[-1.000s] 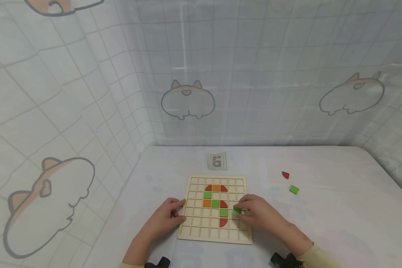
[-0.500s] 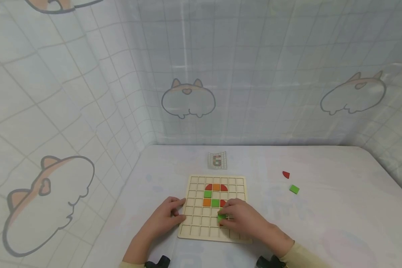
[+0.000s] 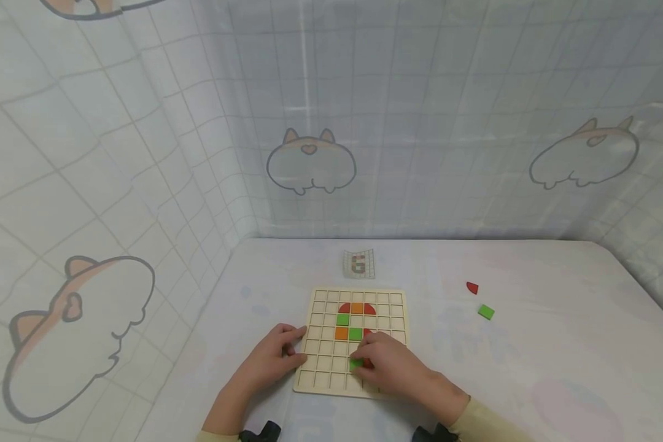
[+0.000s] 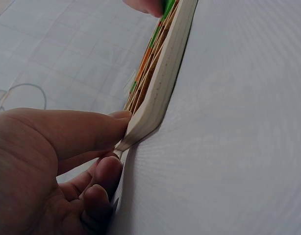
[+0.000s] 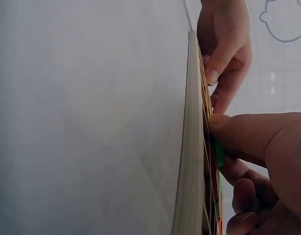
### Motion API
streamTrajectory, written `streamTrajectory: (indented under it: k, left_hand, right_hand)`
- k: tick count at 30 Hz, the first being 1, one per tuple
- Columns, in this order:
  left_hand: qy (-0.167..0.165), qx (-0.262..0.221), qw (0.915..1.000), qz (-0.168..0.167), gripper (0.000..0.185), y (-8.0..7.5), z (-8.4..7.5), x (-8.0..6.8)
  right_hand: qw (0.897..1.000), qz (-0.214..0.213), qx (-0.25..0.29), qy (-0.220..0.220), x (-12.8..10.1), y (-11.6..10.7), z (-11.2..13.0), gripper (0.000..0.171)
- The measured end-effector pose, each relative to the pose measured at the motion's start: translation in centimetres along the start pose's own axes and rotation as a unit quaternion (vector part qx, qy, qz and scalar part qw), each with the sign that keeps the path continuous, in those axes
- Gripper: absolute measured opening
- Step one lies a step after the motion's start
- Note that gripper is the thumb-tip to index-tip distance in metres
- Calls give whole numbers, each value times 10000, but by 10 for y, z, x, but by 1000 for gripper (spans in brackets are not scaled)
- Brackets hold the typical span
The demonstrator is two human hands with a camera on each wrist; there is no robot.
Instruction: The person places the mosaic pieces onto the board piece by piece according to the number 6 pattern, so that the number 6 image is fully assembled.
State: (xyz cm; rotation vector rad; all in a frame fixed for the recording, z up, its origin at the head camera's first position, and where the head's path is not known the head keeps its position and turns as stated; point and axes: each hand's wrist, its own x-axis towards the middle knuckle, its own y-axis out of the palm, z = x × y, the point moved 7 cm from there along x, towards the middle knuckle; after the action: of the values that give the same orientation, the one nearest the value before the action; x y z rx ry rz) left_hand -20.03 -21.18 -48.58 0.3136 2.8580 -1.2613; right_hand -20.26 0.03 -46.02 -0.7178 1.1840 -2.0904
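On the white table lies a pale wooden grid board (image 3: 321, 362) bearing red, orange and green tiles. My right hand (image 3: 389, 365) is low over its lower right part, thumb and fingertips pinching a green square tile (image 3: 356, 363). In the right wrist view this green tile (image 5: 219, 154) shows between thumb and finger, close against the board (image 5: 189, 147). The hand hides several cells and most of two red tiles. My left hand (image 3: 273, 356) rests its thumb and index fingertips at the board's left edge; in the left wrist view its thumb (image 4: 87, 129) touches the rim.
A small gridded pattern card (image 3: 358, 264) lies behind the board. Off to the right on the table are a loose red quarter-round tile (image 3: 472, 288) and a loose green square tile (image 3: 486, 312). A curtain (image 3: 420, 153) with animal drawings stands behind the table.
My right hand has carried the green tile leftward from the board's right side to left of the lower red tile. The left hand stays at the left edge.
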Motion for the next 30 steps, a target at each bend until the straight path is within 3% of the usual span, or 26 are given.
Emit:
streamTrajectory:
  k: [19, 30]
  left_hand:
    - [-105, -13, 9999, 62, 59, 2, 6, 3]
    - [-151, 50, 9999, -19, 59, 1, 6, 2]
  right_hand:
    - [10000, -17, 6, -18, 1, 0, 3, 24]
    - [9998, -122, 102, 135, -4, -18, -16, 27]
